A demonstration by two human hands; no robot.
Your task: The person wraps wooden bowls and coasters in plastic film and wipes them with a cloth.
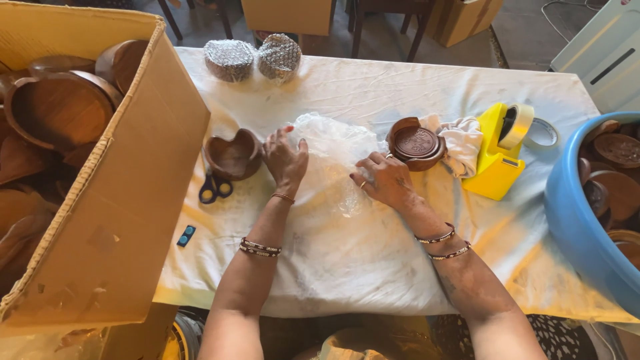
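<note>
The sheet of clear bubble wrap point(333, 160) lies crumpled in the middle of the worktop point(373, 267), on its white cloth cover, and both of your hands are on it; your left hand point(285, 157) rests flat on its left edge with the fingers spread and gripping nothing; your right hand point(383, 180) presses on its right side with the fingers loosely curled, and I cannot tell whether it pinches the film or only pins it.

To do this well, I would judge, keep both palms low and draw the sheet outward so that the creases flatten evenly; hold one edge down while the other hand smooths, or the light film will likely spring back and bunch.

Just beside your left hand stands a heart-shaped wooden bowl point(232, 155), with black-handled scissors point(215, 188) touching its near side; just beyond your right hand sits a round wooden box with a carved lid point(415, 143), resting against a crumpled white cloth point(462, 143); past that stands a yellow tape dispenser point(499, 150).

At the far edge lie two bundles already wrapped in bubble film point(252, 59); a small blue and black object point(186, 235) lies near the left edge; a large cardboard box point(100, 200) on your left holds wooden bowls, and a blue tub point(580, 213) on your right holds more wooden pieces.
</note>
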